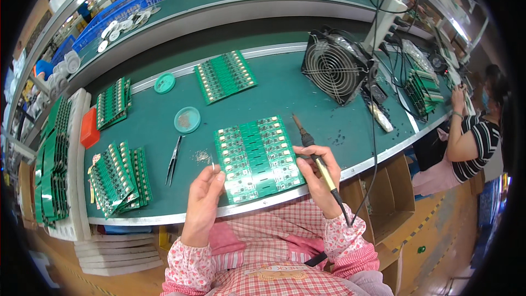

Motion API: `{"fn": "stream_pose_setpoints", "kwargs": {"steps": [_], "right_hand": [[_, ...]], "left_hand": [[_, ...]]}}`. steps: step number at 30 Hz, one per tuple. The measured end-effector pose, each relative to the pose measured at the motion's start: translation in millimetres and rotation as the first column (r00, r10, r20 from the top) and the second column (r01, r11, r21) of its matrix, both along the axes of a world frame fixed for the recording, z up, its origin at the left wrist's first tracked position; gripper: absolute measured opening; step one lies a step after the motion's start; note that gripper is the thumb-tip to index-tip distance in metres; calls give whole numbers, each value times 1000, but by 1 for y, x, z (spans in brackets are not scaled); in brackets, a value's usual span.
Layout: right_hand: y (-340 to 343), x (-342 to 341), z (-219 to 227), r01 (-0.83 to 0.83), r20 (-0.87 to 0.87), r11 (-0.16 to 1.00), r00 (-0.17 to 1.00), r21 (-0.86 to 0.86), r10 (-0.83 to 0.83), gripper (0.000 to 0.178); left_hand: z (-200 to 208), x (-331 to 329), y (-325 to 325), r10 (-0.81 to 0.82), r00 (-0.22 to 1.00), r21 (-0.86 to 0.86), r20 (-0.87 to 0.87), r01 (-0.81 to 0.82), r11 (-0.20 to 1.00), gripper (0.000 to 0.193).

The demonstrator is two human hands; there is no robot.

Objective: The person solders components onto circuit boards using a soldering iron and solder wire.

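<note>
A green circuit board panel [257, 156] with rows of small parts lies at the table's front edge. My left hand [204, 194] is closed at its left edge, thumb and fingers pinching the board there; a thin pale sliver shows by the fingertips, too small to name. My right hand [322, 178] holds a soldering iron [327, 174] with a yellow handle, its tip pointing away from me, and the thumb rests by the board's right edge. Beside my left hand are a small scatter of tiny parts [203, 157] and a pair of tweezers [173, 160].
A black fan [335, 68] stands at the back right. More board panels [226, 75] lie behind, with stacked boards [118, 178] at left. Two round teal dishes [187, 119] and a red box [89, 128] sit nearby. A cable hangs at right; a co-worker [476, 137] sits beyond it.
</note>
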State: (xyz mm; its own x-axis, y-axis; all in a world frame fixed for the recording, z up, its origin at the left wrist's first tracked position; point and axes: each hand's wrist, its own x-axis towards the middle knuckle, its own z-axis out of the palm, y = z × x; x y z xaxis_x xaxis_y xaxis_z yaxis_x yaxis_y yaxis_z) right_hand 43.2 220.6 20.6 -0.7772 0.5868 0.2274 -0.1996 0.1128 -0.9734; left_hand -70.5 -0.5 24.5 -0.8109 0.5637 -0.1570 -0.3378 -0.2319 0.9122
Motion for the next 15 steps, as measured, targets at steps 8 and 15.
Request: {"fn": "stream_pose_setpoints", "kwargs": {"steps": [8, 15], "right_hand": [[1, 2, -1, -23, -66, 999, 998, -43, 21, 22], [3, 4, -6, -29, -116, 1000, 993, -6, 28, 26]], "left_hand": [[6, 0, 3, -5, 1000, -24, -6, 5, 1000, 23], [18, 4, 11, 25, 971, -193, -238, -72, 979, 24]]}}
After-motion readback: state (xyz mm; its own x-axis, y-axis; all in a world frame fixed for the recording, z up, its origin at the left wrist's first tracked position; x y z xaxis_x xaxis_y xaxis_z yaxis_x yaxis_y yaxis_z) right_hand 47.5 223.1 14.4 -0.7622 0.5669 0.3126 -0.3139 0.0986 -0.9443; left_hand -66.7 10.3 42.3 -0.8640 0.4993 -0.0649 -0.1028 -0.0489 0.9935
